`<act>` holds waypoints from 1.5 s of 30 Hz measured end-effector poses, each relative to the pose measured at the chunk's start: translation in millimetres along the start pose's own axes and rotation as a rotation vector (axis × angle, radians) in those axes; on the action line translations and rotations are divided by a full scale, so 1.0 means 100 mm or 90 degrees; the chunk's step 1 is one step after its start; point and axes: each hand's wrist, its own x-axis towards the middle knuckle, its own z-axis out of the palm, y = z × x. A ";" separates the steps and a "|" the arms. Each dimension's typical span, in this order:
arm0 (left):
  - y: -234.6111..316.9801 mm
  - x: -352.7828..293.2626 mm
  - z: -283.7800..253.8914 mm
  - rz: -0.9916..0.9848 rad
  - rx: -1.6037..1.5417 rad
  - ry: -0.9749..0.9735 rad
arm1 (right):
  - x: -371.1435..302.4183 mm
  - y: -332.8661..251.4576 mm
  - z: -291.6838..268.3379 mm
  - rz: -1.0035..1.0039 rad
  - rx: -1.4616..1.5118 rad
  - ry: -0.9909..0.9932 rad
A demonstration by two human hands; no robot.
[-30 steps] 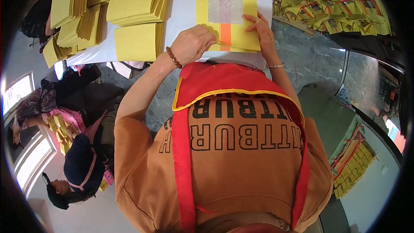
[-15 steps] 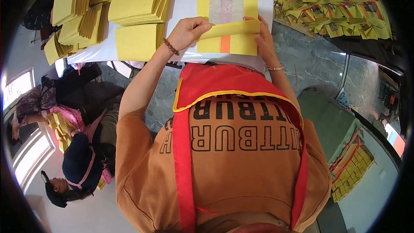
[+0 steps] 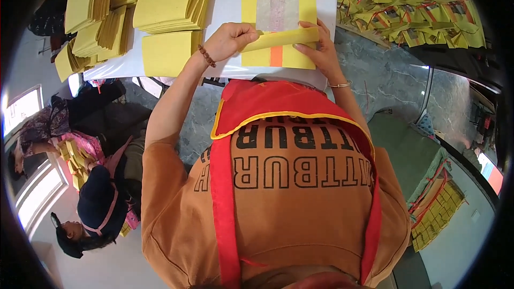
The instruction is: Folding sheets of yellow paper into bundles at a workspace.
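Observation:
A yellow paper sheet (image 3: 307,5) with a silvery square patch (image 3: 292,10), a pinkish band and an orange stripe (image 3: 276,59) lies on the table in front of me. Across its lower half, a curled fold of yellow paper (image 3: 281,39) stands between my hands. My left hand (image 3: 230,40) is closed, pinching the left end between thumb and forefinger. At the right end my right hand (image 3: 323,52) grips the fold, thumb on the near side and fingers on the far side. Whether the fold belongs to the top sheet or a separate one, I cannot tell.
Several stacks of folded yellow paper (image 3: 166,8) stand at the left of the white-covered table (image 3: 227,0). Tied yellow bundles (image 3: 401,10) lie beyond its right edge. Another person (image 3: 99,198) sits at the lower left, holding yellow paper. A green-covered surface (image 3: 399,150) is at the right.
My right thumb has come down onto the near side of the fold, and its fingers look more spread. Both hands keep hold of the paper; the view has shifted slightly.

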 end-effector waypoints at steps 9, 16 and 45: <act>-0.03 0.03 0.00 0.026 -0.034 -0.013 | 0.02 0.16 -0.02 -0.107 -0.060 0.006; 0.02 0.03 -0.02 -0.032 -0.038 -0.045 | 0.02 0.13 0.00 -0.064 -0.014 0.022; -0.03 -0.13 0.01 0.446 0.663 0.228 | -0.02 -0.37 -0.33 -0.269 -0.501 -0.048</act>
